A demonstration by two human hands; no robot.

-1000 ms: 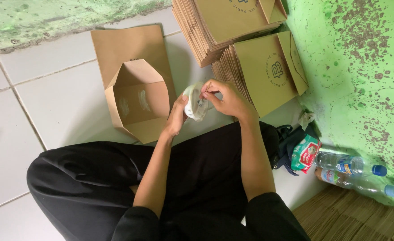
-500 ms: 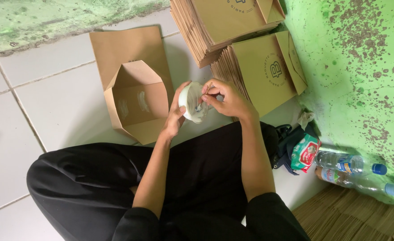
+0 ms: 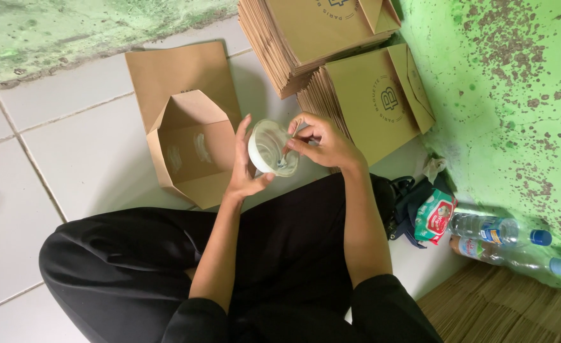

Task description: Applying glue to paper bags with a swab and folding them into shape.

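My left hand (image 3: 245, 166) holds a small round clear container (image 3: 269, 147) tilted so its open mouth faces me. My right hand (image 3: 321, 141) reaches into it, with the fingertips inside the rim near a smear of whitish paste. Just left of the hands a half-folded brown cardboard box (image 3: 189, 147) lies open on the tiled floor, with pale smears on its inner wall. I sit cross-legged in black trousers (image 3: 166, 260) below the hands.
Two stacks of flat brown cardboard boxes (image 3: 356, 95) lean by the green wall (image 3: 515, 114) at the top right. A dark bag (image 3: 401, 200), a small packet (image 3: 434, 216) and two plastic water bottles (image 3: 503, 232) lie at the right. More flat cardboard (image 3: 509, 311) sits at the bottom right.
The container has turned so its open mouth faces up towards me, and my right fingers have moved into it. The view is slightly closer.
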